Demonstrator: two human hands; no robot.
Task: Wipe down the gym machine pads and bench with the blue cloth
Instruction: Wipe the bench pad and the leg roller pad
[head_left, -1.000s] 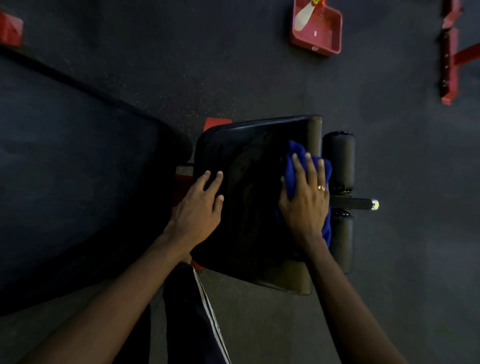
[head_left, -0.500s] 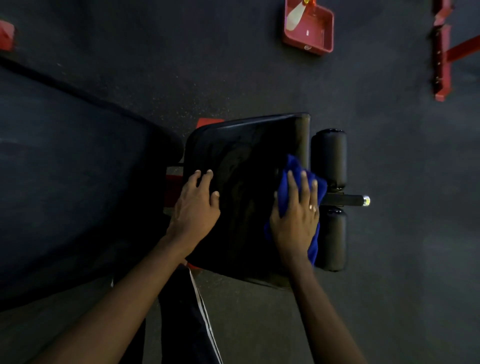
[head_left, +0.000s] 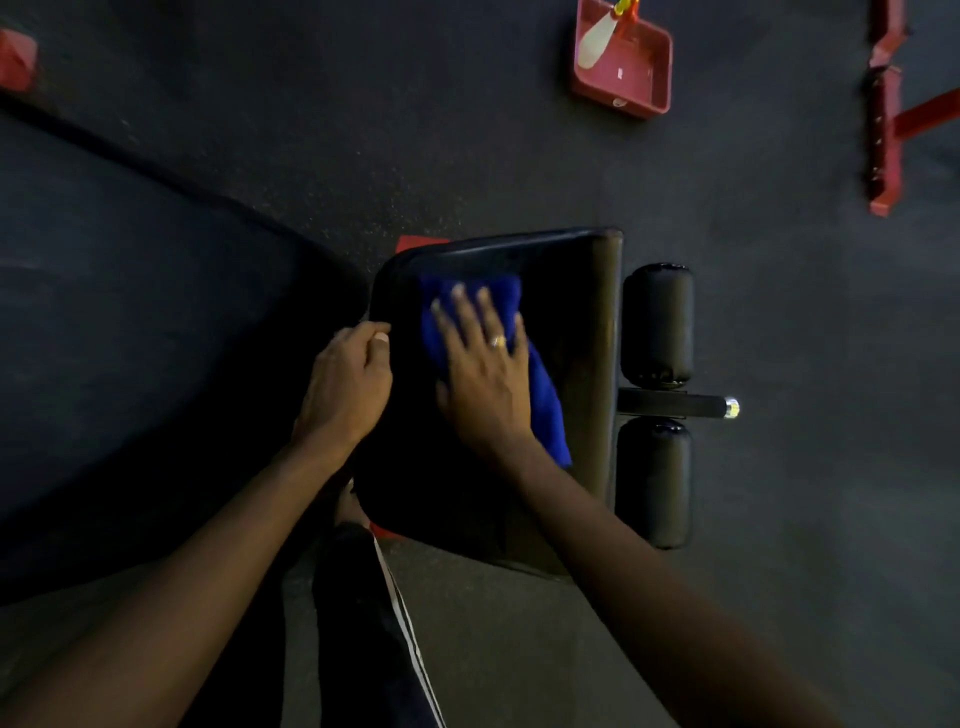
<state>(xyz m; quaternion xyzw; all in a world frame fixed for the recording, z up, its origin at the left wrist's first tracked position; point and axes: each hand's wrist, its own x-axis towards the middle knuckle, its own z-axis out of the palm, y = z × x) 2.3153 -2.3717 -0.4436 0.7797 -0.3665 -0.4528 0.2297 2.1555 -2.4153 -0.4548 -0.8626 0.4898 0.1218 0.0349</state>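
Since the earlier frame, the right hand (head_left: 483, 374) has swept the blue cloth (head_left: 543, 410) away from the right edge of the seat pad (head_left: 571, 312) to its far left part. The left hand (head_left: 345, 384) has pulled back to the pad's left edge.

There is one cloth, a deep royal blue, soft and rumpled, lying on the glossy black pad. It is wide and bunched at the far end and narrows to a point at the near end. Its long axis runs diagonally, from far left to near right. The right hand lies flat on top of it, fingers spread and straight, pressing it down. One ring (head_left: 498, 341) shows on that hand. The left hand curls its fingers around the pad's left edge, just beside the cloth; motion blur softens it.

Two black roller pads (head_left: 657, 322) sit just right of the seat pad, one beyond the other, with one dark bar (head_left: 675, 406) with a shiny end cap poking out between them. A larger dark padded surface (head_left: 130, 338) fills the left side. On the dark floor (head_left: 779, 312) farther off sits one red tray (head_left: 649, 78), and a red frame (head_left: 883, 140) stands at the right edge. A striped trouser leg (head_left: 363, 623) shows below.
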